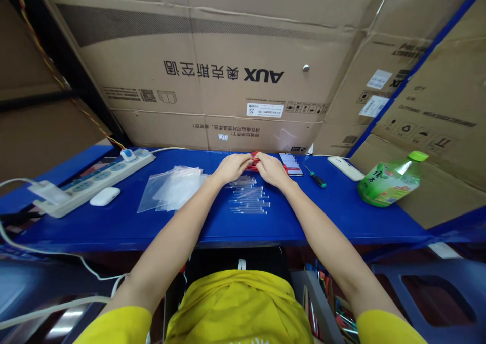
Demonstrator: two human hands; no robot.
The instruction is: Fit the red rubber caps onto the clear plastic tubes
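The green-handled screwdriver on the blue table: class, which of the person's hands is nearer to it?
Right. The right hand lies just left of the green-handled screwdriver and apart from it. The left hand sits farther left, beyond the right hand; both hands meet on a small red item.

Left hand (230, 167) and right hand (270, 168) meet on a small red part (253, 163) — clear tubes (248, 198) lie just below on the blue tabletop (322, 217).

Power strip (99, 180), screwdriver (316, 178), green bottle (389, 183) on shelf (326, 217).

Both arms stretched forward, left hand (230, 167) and right hand (270, 169) side by side, fingers curled inward, nearly touching
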